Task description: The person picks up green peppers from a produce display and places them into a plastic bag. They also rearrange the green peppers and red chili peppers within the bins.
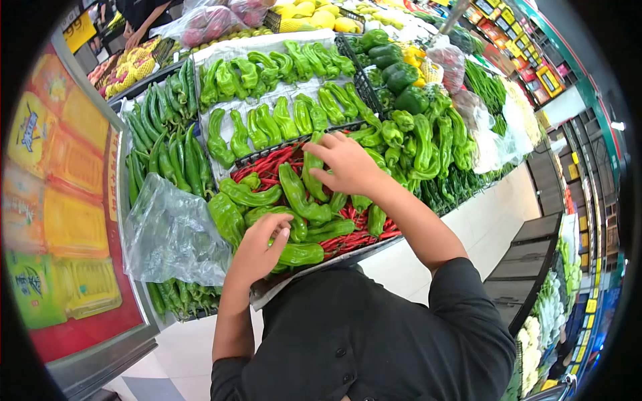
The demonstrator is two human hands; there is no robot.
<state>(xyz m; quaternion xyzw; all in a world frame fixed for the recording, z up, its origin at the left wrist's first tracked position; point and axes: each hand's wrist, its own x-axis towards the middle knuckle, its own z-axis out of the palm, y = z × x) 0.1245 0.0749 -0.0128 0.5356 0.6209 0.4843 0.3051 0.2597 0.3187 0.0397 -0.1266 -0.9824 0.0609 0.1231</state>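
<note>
Right hand [344, 160] reaching over far side of red chilies [267, 167], fingers curling around upright-lying green pepper [313, 170]; firm grip or light touch, cannot tell. Left hand [259, 250] hovering at near left, fingers half-bent, resting at or just above loose green peppers [267, 217]; contact unclear. Loose peppers lying across chilies. 2 rows of green peppers [277, 120] lining white sheet [267, 93] beyond. Clear plastic bag [174, 230] lying left.

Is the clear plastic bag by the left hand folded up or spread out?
Spread out, loosely crumpled: the clear plastic bag drapes in a wide, wrinkled sheet, with long green peppers showing above and below it.
</note>
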